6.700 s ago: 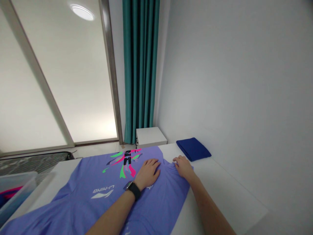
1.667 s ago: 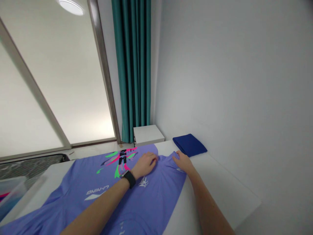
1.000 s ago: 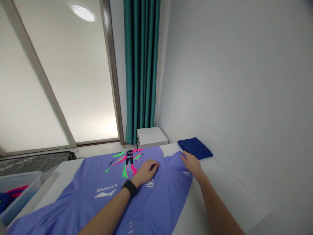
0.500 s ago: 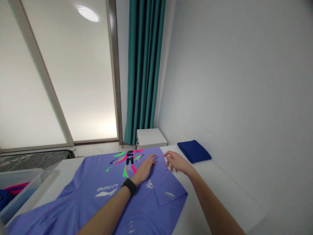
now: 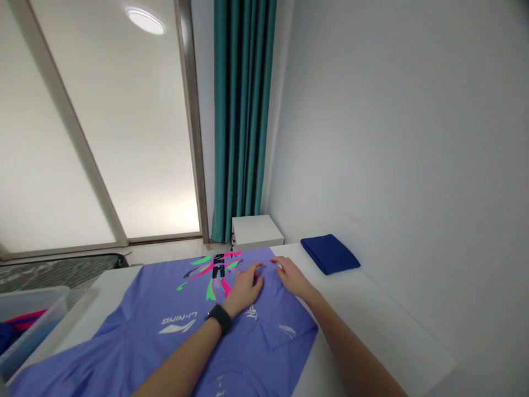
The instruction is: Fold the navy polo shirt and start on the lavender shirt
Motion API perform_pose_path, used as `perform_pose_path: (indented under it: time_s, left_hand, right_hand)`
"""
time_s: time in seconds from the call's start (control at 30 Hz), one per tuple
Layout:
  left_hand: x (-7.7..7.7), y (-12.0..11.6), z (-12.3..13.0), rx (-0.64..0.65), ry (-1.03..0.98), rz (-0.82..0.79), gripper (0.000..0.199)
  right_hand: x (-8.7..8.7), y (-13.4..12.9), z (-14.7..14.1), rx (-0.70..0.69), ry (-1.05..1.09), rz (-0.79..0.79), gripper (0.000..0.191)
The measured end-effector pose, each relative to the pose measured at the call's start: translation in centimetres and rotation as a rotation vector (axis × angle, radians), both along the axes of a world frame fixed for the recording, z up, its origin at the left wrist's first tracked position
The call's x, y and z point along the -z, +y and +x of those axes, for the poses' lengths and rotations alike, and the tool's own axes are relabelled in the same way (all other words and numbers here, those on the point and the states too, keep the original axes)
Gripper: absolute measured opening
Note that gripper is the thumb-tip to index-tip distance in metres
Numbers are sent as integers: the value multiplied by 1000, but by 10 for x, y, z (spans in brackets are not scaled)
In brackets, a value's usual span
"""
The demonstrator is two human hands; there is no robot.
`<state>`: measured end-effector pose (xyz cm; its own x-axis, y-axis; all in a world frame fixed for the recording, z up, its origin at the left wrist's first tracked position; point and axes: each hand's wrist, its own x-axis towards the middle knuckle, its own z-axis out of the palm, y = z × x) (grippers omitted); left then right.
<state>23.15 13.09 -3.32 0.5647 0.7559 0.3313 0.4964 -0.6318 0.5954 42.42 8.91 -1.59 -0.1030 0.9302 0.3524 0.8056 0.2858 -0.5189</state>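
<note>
A purple T-shirt [image 5: 144, 309] lies spread on the white table, printed with white lettering and a pink, green and black design. Its sleeve on the right is folded inward over the body. My left hand [image 5: 243, 288], with a dark watch [image 5: 220, 318] at the wrist, rests on the shirt beside the print, fingers bent and apart from the thumb. At the shirt's right edge, my right hand [image 5: 292, 275] touches the fabric with fingertips reaching over it; a gap shows between thumb and fingers. Both hands appear to hold nothing.
A folded dark blue cloth [image 5: 329, 254] lies on the white table [image 5: 363, 320] by the wall. At left stands a clear plastic bin [image 5: 37, 325] with pink and blue clothing in it. Behind the table are a white cabinet [image 5: 257, 230] and a green curtain [image 5: 243, 121].
My right hand has moved left onto the shirt's edge, closer to my left hand. My left hand's fingers have bent more. The shirt lies nearly the same.
</note>
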Motion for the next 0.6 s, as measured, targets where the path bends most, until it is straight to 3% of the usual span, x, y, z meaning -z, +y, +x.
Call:
perform_pose_path:
  time_s: [0.33, 0.6]
  left_hand:
    - [-9, -1, -7, -85, 314, 175, 28]
    - [-9, -4, -11, -49, 387, 273, 20]
  right_hand:
    - [17, 4, -16, 72, -253, -72, 30]
    - [-1, -10, -17, 181, -256, 38, 36]
